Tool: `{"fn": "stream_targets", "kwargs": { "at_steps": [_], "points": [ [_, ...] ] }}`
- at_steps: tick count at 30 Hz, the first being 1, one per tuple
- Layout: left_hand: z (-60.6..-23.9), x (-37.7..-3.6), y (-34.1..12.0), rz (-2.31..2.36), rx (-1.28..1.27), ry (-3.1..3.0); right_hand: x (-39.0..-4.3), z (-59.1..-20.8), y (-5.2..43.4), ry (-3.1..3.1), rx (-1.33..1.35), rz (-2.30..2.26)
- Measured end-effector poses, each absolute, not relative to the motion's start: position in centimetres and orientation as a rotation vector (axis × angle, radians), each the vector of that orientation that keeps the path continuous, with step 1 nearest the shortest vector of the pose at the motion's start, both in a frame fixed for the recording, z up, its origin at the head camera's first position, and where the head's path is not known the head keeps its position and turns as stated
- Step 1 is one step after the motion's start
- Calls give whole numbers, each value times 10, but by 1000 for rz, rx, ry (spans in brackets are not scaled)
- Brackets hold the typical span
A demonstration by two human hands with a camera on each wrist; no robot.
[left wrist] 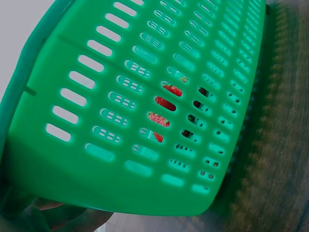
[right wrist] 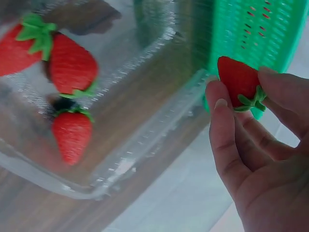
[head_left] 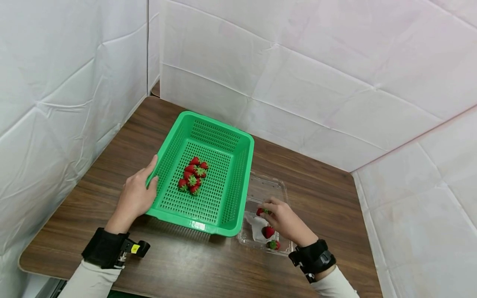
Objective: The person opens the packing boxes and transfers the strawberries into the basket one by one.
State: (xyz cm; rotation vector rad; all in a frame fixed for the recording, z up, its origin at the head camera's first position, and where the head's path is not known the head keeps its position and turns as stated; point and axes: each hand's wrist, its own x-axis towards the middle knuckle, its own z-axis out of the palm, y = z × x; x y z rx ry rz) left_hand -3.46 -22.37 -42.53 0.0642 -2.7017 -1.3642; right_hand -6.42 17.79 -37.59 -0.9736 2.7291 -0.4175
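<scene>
My left hand (head_left: 136, 193) grips the left rim of a green plastic basket (head_left: 244, 182), thumb on the rim; the left wrist view shows its perforated side (left wrist: 58, 159) and part of the fingers (left wrist: 91, 220) beneath. Several red strawberries (head_left: 190, 168) with green leaves lie grouped on the basket's bottom. Over a clear plastic container (head_left: 285, 192), my right hand (head_left: 283, 219) pinches one strawberry (right wrist: 237, 81) between thumb and fingertips. Other strawberries lie inside the container, among them one strawberry (right wrist: 72, 135) near its corner in the right wrist view.
A brown wood-grain table (head_left: 320, 186) carries both containers. White sheet-covered walls (head_left: 290, 91) stand behind it and on both sides. The basket's right side overlaps the clear container's left edge in the head view.
</scene>
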Motion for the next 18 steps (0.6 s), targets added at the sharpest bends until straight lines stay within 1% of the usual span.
{"fn": "stream_targets", "kwargs": {
  "at_steps": [9, 18],
  "points": [
    [-425, -35, -224, -1357, 66, -2708, -73, -358, 165, 2699, -1003, -436],
    [-426, -35, -224, -1365, 70, -2703, -86, -340, 146, 2737, -1125, -388]
  ]
}}
